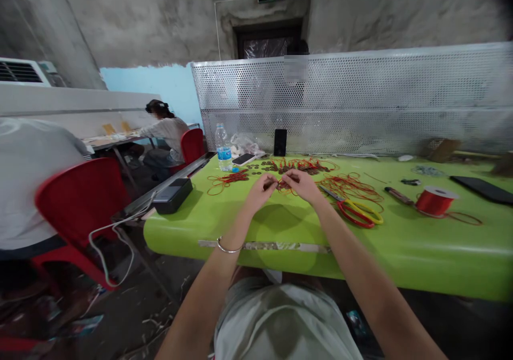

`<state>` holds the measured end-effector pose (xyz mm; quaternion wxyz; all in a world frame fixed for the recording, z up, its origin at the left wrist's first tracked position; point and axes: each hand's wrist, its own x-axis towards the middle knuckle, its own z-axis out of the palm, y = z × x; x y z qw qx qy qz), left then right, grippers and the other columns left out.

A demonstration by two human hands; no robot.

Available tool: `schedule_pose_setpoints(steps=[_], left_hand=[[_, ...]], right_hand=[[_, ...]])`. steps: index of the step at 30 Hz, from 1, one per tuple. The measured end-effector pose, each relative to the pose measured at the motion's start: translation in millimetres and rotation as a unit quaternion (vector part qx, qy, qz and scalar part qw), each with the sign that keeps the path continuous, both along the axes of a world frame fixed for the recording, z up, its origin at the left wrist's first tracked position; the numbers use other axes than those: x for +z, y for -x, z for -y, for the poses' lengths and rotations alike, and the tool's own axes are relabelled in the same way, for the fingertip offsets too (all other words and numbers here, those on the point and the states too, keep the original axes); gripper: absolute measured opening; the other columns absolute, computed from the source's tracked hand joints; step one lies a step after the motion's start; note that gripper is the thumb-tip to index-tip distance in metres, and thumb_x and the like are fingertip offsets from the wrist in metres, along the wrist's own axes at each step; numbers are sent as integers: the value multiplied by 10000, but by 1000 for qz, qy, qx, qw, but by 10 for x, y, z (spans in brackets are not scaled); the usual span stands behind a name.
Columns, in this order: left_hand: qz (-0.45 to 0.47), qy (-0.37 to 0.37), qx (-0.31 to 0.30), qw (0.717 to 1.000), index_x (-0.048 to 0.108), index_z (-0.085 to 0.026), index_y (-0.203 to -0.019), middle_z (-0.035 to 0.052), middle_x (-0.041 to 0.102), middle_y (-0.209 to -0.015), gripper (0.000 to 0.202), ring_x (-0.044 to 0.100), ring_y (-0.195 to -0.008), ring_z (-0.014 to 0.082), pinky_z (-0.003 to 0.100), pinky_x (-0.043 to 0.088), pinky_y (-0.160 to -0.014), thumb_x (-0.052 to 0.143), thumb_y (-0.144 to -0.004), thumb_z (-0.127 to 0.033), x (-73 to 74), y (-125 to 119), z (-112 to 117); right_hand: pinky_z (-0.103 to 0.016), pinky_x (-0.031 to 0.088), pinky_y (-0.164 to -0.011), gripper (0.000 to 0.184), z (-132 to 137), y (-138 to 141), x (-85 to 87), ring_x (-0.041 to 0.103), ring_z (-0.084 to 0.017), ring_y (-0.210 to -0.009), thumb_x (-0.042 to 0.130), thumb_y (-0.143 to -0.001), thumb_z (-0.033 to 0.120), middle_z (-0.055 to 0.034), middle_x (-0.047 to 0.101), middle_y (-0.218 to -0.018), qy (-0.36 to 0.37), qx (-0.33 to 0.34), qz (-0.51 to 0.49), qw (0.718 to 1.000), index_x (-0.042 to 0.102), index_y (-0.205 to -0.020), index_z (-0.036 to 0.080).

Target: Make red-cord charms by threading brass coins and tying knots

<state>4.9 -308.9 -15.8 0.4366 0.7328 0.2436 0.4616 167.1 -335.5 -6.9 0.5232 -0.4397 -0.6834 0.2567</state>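
Note:
My left hand [262, 187] and my right hand [301, 184] are raised close together over the green table, fingertips pinched. Between them runs a thin red cord, partly hidden by the fingers. Just beyond the hands lie several dark round coin-like discs [256, 173] and a row of red knotted cords [298, 163]. A bundle of finished-looking red strings [232, 177] is left of my left hand. Loose red cord [355, 188] lies in a tangle right of my right hand, beside scissors [356, 210] with red and yellow handles.
A water bottle [223, 149], a white phone [243, 159] and a propped black phone [280, 142] stand at the back. A dark box [173, 195] sits at the left edge. Rightward are a red cord spool [435, 202], a knife-like tool [398, 195] and a perforated screen [360, 103] behind.

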Motion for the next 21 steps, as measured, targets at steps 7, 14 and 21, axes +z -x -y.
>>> schedule_pose_setpoints(steps=[7, 14, 21], left_hand=[[-14, -20, -21, 999, 556, -171, -969, -8, 586, -656, 192, 419, -465, 74, 194, 329, -478, 558, -794, -251, -10, 14, -17], [-11, -42, 4, 999, 625, -144, -930, 30, 625, -740, 218, 512, -581, 104, 203, 372, -541, 626, -723, -210, -34, -22, -34], [-21, -62, 10, 998, 610, -133, -938, 28, 636, -764, 235, 521, -589, 97, 192, 380, -529, 614, -714, -202, -44, -19, -38]], right_hand=[[-318, 495, -684, 191, 21, 2, 11, 630, -172, -684, 487, -828, 388, -31, 639, -721, -28, -25, 40, 999, 512, -774, 206], [-302, 480, -681, 155, 19, -3, 1, 623, -162, -670, 440, -858, 358, -13, 631, -705, -55, -42, 66, 995, 463, -794, 220], [-316, 496, -679, 174, 7, -7, -12, 628, -171, -675, 429, -863, 378, -19, 633, -719, -53, -48, 53, 996, 459, -797, 220]])
